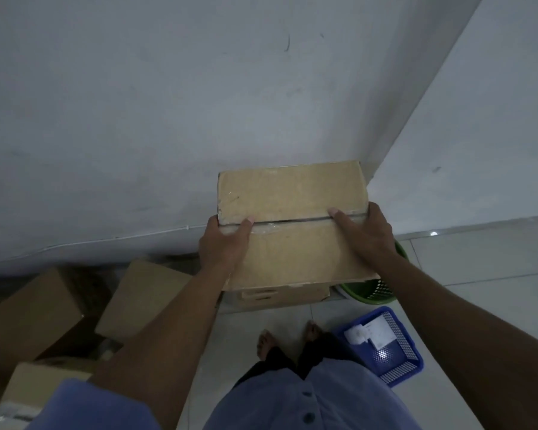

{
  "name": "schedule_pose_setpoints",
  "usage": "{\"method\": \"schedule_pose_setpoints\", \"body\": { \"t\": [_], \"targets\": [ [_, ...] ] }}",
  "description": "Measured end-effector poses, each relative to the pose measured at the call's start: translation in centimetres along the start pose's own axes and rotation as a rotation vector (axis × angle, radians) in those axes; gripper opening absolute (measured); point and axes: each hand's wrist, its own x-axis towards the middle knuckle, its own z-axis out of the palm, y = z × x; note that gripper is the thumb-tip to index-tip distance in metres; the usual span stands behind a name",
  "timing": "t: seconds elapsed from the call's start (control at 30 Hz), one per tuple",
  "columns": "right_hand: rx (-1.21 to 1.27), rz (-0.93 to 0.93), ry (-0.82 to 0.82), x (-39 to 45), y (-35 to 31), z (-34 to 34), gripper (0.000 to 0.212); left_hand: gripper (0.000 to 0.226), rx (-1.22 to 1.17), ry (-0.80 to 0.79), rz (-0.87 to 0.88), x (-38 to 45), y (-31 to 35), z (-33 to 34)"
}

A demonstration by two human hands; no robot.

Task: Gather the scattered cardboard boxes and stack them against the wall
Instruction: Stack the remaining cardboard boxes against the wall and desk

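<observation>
I see loose boxes (35, 308) lying tilted on the floor (479, 262) at the left, near the wall (137, 119). My left hand (222, 243) and right hand (367, 231) each grip a side of the top box (292, 221), thumbs on its lid. It sits on a lower box (286, 295) by the room's corner. A green basket (370, 293) and a blue tray (413, 355) stand at the right.
</observation>
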Motion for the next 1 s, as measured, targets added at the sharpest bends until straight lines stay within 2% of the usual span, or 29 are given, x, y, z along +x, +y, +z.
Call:
{"method": "schedule_pose_setpoints", "body": {
  "t": [0.4,0.67,0.9,1.0],
  "targets": [
    [-0.051,0.078,-0.143,6.2,-0.3,1.9,0.085,0.076,0.002,0.048,-0.140,4.3,-0.6,3.7],
    [-0.018,0.100,-0.156,6.5,1.6,2.8,0.085,0.083,0.046,0.024,-0.177,5.5,-1.6,5.0],
    [0.034,0.082,-0.171,7.2,1.6,3.1,0.079,0.082,0.115,0.032,-0.136,6.3,-1.1,5.6],
    [0.054,0.053,-0.195,7.2,1.6,3.2,0.078,0.095,0.195,0.036,-0.090,6.3,-1.1,5.6]
  ]
}}
